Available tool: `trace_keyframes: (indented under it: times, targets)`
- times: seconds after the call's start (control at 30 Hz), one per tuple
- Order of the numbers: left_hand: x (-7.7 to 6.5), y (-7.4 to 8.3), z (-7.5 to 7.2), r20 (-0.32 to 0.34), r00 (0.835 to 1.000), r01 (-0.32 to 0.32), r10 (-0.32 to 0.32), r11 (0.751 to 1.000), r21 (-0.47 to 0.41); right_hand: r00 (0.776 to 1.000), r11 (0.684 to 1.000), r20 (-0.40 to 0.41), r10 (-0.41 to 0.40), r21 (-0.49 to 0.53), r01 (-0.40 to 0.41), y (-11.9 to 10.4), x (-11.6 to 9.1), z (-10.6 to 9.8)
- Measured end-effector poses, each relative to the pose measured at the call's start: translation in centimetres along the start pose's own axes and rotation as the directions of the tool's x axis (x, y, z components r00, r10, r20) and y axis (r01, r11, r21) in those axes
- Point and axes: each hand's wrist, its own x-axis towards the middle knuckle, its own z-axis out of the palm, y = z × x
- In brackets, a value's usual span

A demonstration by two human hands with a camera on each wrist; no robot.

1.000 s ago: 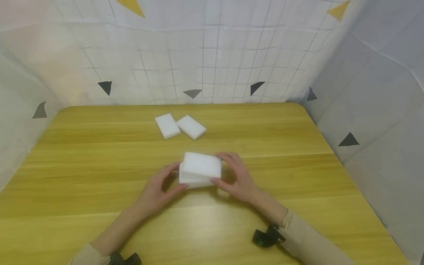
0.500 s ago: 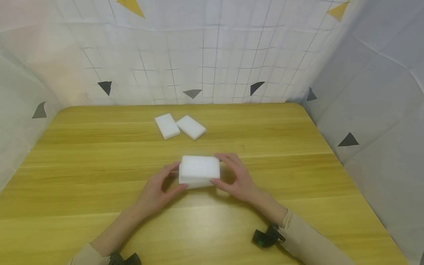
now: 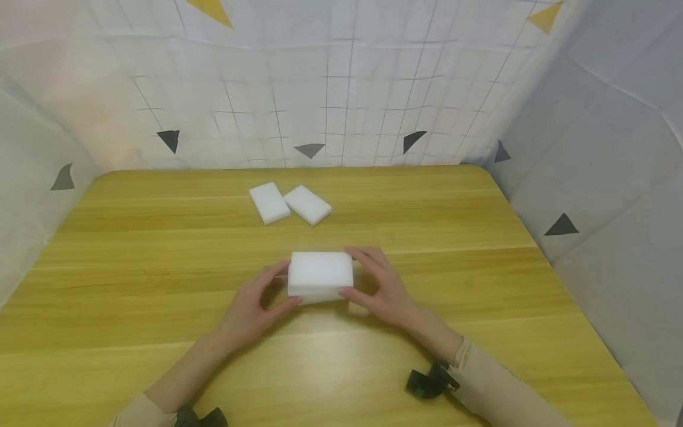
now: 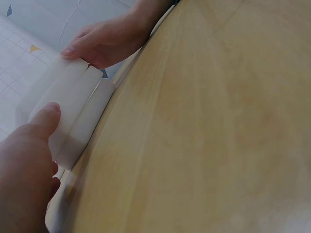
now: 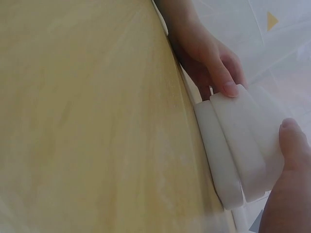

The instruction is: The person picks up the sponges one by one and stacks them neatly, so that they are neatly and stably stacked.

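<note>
at mid-table: a stack (image 3: pixel 320 280) of white blocks, three layers by the wrist views, resting on the table (image 3: pixel 341 373) between both hands.
left hand (image 3: pixel 255 305): pinching the left end, thumb on the near side, fingers behind; its thumb sits on the middle block (image 5: pixel 237 133).
right hand (image 3: pixel 385 292): pinching the right end in the same fashion, but higher, with its thumb on the top block (image 3: pixel 320 265).
bottom block (image 5: pixel 216 153): lowest, against the table; its right end pokes slightly past the middle one, and a thin gap shows between them.
farther back: a left block (image 3: pixel 269 203) and a right block (image 3: pixel 308 205) lie flat, angled, corners close; whether they touch is hard to tell.
step in hand: judged to be squaring the top block over the rest.
steadying: the left hand should hold the middle layer quiet while the right makes small turns.
pressure: light and even is best; the blocks look soft, and a hard squeeze could bow them.
edges: worth lining up the bottom layer as well, since it looks a little off.
letting go: best done straight outward, lest a fingertip drag a layer askew.
</note>
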Motion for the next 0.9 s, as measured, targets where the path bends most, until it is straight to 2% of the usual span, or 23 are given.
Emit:
trace_keyframes:
  times: [0.23,0.57,0.8,0.9]
  targets:
    - [-0.01,-0.09,-0.04,0.0,1.0,-0.002,0.002,1.0,-0.001,0.999,0.999,-0.025,-0.022,-0.026,0.022,-0.08,0.09,0.05]
    - [0.03,-0.01,-0.06,-0.007,1.0,-0.009,0.009,1.0,-0.004,0.999,0.998,-0.016,-0.051,-0.029,0.05,0.24,0.18,0.21]
    - [-0.04,0.29,-0.24,-0.004,1.0,-0.003,0.003,1.0,-0.021,0.999,0.999,-0.011,-0.041,-0.031,0.041,0.13,0.19,0.15]
    - [-0.02,0.3,-0.25,-0.014,1.0,-0.027,0.027,0.999,-0.038,0.999,0.999,-0.01,-0.044,-0.024,0.044,0.1,0.22,0.13]
